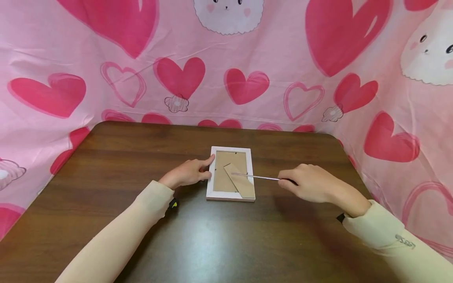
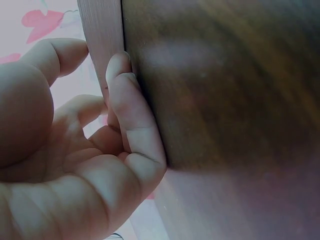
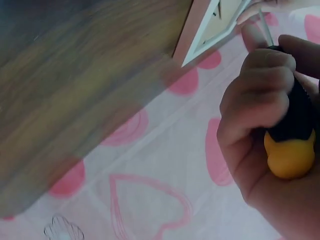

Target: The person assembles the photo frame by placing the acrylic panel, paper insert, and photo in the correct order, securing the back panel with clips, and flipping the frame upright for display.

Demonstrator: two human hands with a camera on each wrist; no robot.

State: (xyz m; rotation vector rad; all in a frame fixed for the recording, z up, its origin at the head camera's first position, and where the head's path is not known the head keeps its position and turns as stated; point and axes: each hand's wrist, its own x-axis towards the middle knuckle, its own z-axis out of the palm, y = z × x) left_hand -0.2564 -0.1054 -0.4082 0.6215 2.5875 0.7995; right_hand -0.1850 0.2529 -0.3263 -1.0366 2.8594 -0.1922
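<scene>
A white picture frame (image 1: 231, 195) lies face down on the table, its brown backing board (image 1: 222, 182) up. A tan easel stand (image 1: 242, 185) slants across that backing. My left hand (image 1: 188, 173) braces the frame's left side, index finger and thumb spread along the edge. The left wrist view shows fingers (image 2: 135, 110) bent low against the frame's side at the tabletop. In my right hand (image 1: 309, 182) I grip a screwdriver with a black and yellow handle (image 3: 290, 157). Its thin metal shaft (image 1: 262, 177) points left, the tip over the stand in the head view.
The dark wooden table (image 1: 141, 141) extends on all sides of the frame. Pink heart-printed cloth (image 1: 212, 47) hangs behind it and along both sides. Small dark tabs (image 1: 236, 153) sit along the backing's edges.
</scene>
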